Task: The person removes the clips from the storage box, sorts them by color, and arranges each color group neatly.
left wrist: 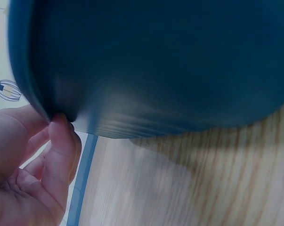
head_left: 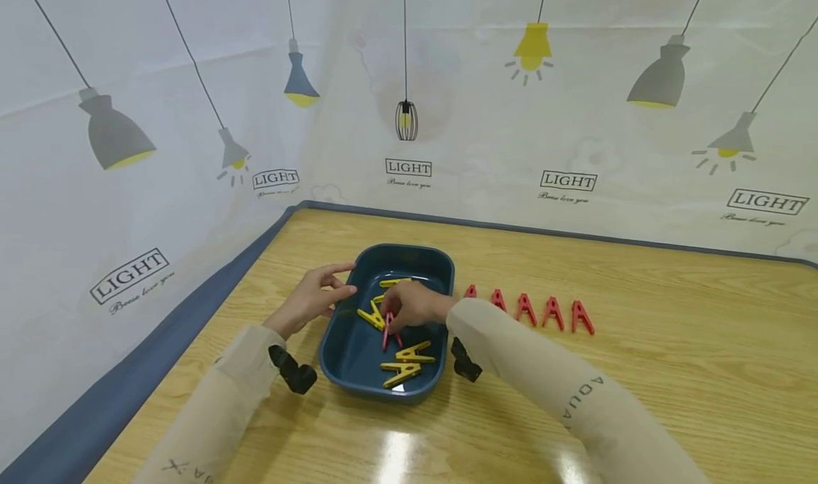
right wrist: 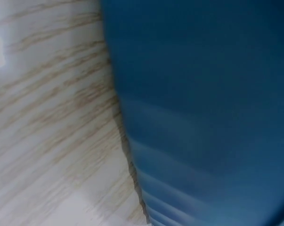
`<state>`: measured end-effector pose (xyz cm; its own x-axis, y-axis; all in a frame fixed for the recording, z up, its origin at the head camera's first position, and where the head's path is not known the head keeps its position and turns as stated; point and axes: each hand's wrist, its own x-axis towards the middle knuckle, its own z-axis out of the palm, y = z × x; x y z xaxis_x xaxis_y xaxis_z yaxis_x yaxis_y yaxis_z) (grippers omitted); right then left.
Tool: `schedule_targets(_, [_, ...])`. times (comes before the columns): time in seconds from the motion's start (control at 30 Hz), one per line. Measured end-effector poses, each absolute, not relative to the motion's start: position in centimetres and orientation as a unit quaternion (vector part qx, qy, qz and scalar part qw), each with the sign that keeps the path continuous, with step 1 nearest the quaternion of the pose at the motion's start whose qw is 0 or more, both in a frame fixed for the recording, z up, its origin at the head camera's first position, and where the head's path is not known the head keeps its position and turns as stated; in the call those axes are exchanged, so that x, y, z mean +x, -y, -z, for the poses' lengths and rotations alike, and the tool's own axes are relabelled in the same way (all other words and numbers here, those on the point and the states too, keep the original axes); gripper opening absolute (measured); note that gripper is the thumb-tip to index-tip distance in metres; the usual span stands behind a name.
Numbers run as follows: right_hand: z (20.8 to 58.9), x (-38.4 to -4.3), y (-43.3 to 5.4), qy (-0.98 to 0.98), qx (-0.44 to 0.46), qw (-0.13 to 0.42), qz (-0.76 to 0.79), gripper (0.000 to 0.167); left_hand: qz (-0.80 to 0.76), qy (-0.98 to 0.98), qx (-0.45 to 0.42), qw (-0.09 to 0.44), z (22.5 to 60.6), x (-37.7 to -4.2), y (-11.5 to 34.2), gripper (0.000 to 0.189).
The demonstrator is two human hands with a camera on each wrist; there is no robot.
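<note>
A dark blue basin (head_left: pixel 383 393) with rounded corners sits on the table. My left hand (head_left: pixel 313 296) holds its left rim, and the left wrist view shows the fingers (left wrist: pixel 61 146) pinching the edge of the basin wall (left wrist: pixel 156 70). Reaching over the opposite side, my right hand (head_left: pixel 412 305) pinches a red clothespin (head_left: pixel 387 331) low inside the basin. Around it lie several yellow clothespins (head_left: pixel 402 375), some near the front and others farther back. Only the basin's outer wall (right wrist: pixel 193 117) and tabletop show in the right wrist view; the hand is hidden there.
Several red clothespins (head_left: pixel 524 308) stand in a row right of the basin, the leftmost partly covered by my right forearm. The wood-grain table (head_left: pixel 671 370) extends right. A sheet printed with lamps (head_left: pixel 473 136) hangs behind and left.
</note>
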<state>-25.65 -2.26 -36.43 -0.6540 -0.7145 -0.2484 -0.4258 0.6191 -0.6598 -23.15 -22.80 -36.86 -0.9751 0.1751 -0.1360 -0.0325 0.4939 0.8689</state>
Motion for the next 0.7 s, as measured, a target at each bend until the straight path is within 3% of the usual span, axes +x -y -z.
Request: schedule_targets(0.7, [35.5, -24.1, 1.0, -0.792, -0.363, 0.261, 0.416, 0.019, -0.501, -0.858, 0.048, 0.100, 36.6, -22.9, 22.8, 0.050])
